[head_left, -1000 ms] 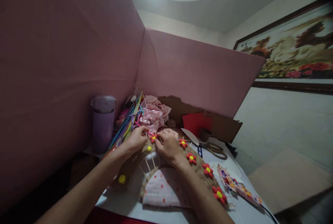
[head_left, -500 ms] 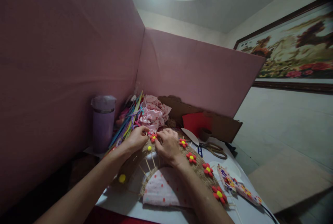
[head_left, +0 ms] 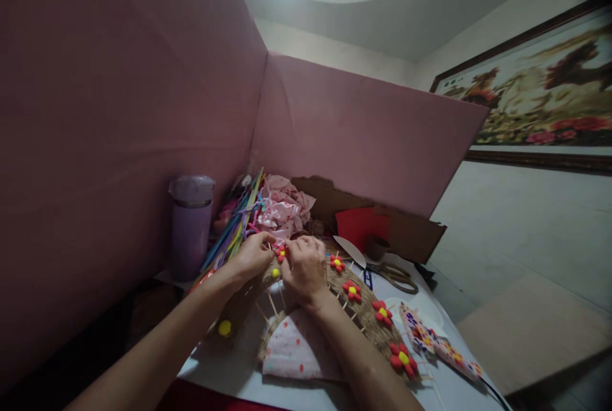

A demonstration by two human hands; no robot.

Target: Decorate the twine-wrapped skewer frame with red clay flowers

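Note:
A woven straw arch [head_left: 364, 317] lies on the table, with several red flowers with yellow centres fixed along it, such as one [head_left: 352, 290] on its right side. At the arch's top, my left hand [head_left: 250, 257] and my right hand [head_left: 302, 268] pinch a small red flower [head_left: 280, 253] from either side, fingers closed on it. Thin sticks [head_left: 270, 302] run like spokes under the arch to a white dotted paper [head_left: 292, 347]. A yellow ball [head_left: 224, 328] sits on the arch's left end.
A purple lidded bottle [head_left: 190, 223] stands at the left by the pink partition [head_left: 354, 130]. Coloured straws [head_left: 235, 226], crumpled pink paper [head_left: 284, 207], red card [head_left: 359, 225], scissors [head_left: 389, 272] and a patterned strip [head_left: 433, 341] lie around.
My right hand has shifted slightly left, closing in on the red flower beside my left hand. The rest is as it was.

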